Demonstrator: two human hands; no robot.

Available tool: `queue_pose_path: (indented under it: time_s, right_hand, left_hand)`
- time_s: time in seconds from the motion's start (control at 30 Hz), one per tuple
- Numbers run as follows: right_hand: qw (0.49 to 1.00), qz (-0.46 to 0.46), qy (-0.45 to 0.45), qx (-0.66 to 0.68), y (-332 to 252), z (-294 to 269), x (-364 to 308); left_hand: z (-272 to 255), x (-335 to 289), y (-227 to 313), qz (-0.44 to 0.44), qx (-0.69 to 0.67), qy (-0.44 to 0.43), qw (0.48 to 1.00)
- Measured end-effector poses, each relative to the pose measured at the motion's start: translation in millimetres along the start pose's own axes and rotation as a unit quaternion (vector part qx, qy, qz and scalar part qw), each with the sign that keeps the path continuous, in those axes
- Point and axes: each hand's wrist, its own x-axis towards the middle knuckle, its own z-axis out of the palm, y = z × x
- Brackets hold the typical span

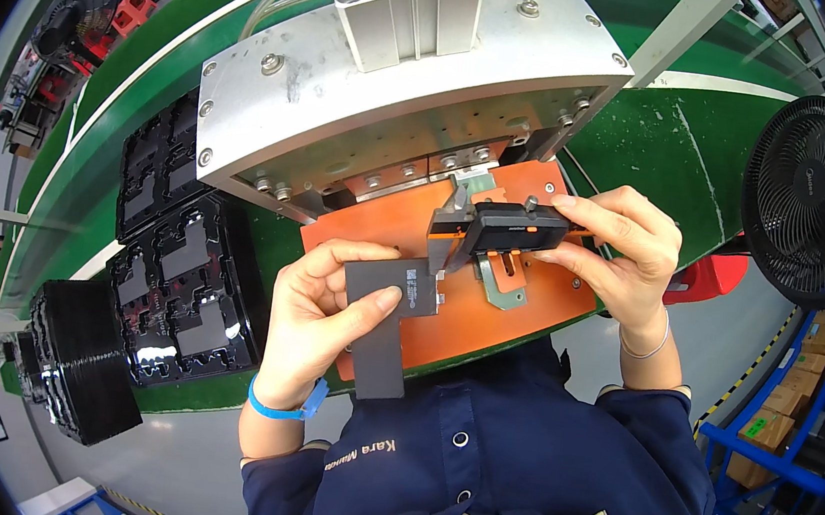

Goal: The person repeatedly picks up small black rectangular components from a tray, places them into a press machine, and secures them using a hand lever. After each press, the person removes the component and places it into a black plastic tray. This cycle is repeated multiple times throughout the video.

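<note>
My left hand grips a flat, dark grey L-shaped battery pack, thumb on its face. The small metal tabs on the pack's right edge are close to a black fixture block with orange parts. At that block's right end my right hand is closed, fingers on its upper and lower sides. Below the block, a greenish metal bracket with an orange insert lies on an orange base plate. Whether the tabs touch the fixture, I cannot tell.
A silver metal press with a cylinder on top stands over the orange plate's far side. Black trays with grey flat pieces lie at left, beside a stack of black trays. A black fan stands at right.
</note>
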Motion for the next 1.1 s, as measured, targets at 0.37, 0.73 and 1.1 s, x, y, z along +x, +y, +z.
queue_pose_path:
  time_s: [0.37,0.73,1.1]
  right_hand:
    - [1.000,0.004,-0.010,-0.007,2,-4,-4]
    - [0.956,0.266,0.103,0.063,45,-75,-70]
    - [0.910,0.390,0.076,-0.121,204,-87,-165]
  left_hand:
    - [1,2,0,-0.008,0.008,-0.011,1.000]
    - [-52,-79,48,0.268,0.474,0.392,0.742]
    - [-207,-143,-34,0.176,0.756,0.466,0.424]
